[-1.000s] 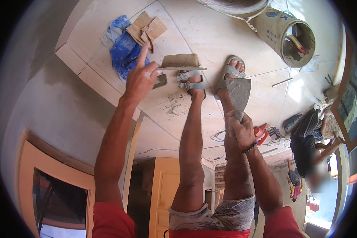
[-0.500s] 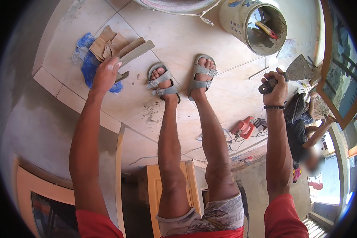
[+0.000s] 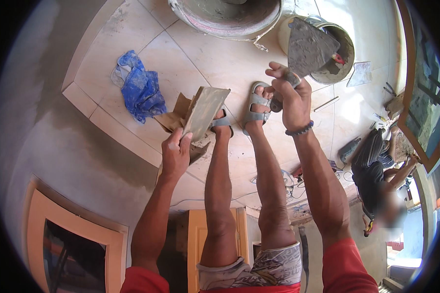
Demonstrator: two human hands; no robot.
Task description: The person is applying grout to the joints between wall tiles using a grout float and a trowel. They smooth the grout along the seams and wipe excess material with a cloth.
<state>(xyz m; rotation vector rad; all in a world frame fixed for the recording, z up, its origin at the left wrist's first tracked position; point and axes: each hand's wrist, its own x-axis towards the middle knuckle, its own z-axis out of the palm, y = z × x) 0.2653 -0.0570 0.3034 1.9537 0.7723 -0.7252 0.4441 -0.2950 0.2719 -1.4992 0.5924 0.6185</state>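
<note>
**Around the tiled floor**

A crumpled blue cloth point(image 3: 139, 90) lies on the pale floor tiles point(image 3: 215, 58), near brown cardboard scraps point(image 3: 177, 117). At the top edge sits a big round basin point(image 3: 225, 17) smeared with grey mortar. Just right of it stands a pale bucket point(image 3: 344, 61) with a red-handled tool inside. 2 grey sandals point(image 3: 256, 107) stand on the tiles. A power tool point(image 3: 349, 149) and cables point(image 3: 288, 183) lie further right, near another person point(image 3: 376, 171) crouching by a framed panel point(image 3: 423, 112). A wooden door frame point(image 3: 39, 219) shows lower left.

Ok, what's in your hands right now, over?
Left hand grips a flat board. Right hand grips a trowel, raised above the bucket. Nothing between them.
</note>
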